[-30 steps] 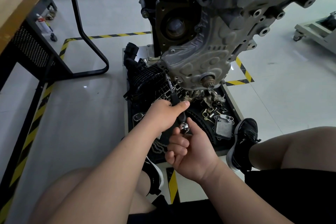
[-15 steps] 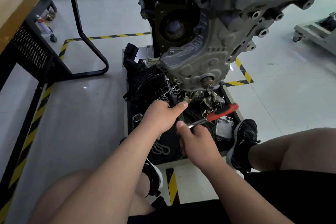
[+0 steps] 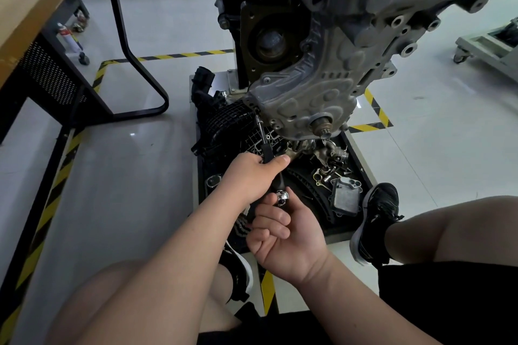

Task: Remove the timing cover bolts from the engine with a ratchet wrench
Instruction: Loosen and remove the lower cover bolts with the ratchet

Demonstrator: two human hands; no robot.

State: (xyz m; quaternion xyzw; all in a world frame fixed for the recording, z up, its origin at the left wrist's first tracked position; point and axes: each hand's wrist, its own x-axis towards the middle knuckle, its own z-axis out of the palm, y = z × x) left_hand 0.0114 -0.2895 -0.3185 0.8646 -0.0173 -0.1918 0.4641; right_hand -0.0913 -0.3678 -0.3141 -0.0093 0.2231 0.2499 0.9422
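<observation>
The grey timing cover (image 3: 322, 92) faces me on the engine, which hangs on a stand. A thin extension bar (image 3: 261, 131) runs from a bolt at the cover's lower left corner down into my left hand (image 3: 249, 173), which grips its black sleeve. The chrome head of the ratchet wrench (image 3: 281, 195) shows at the bar's near end. Just below it, my right hand (image 3: 283, 235) has its fingers curled round the ratchet's handle, with the thumb beside the head. The handle itself is hidden in the palm.
A black tray (image 3: 361, 173) under the engine holds several removed metal parts and a black plastic manifold (image 3: 224, 123). A workbench with a black tube frame (image 3: 134, 64) stands at the left and a wheeled cart (image 3: 482, 47) at the right. My shoes (image 3: 375, 218) rest by the tray.
Half a second ago the ratchet's red handle stuck out to the right. My right hand has since swung it back toward me, hiding it in the palm. My left hand has stayed on the bar.
</observation>
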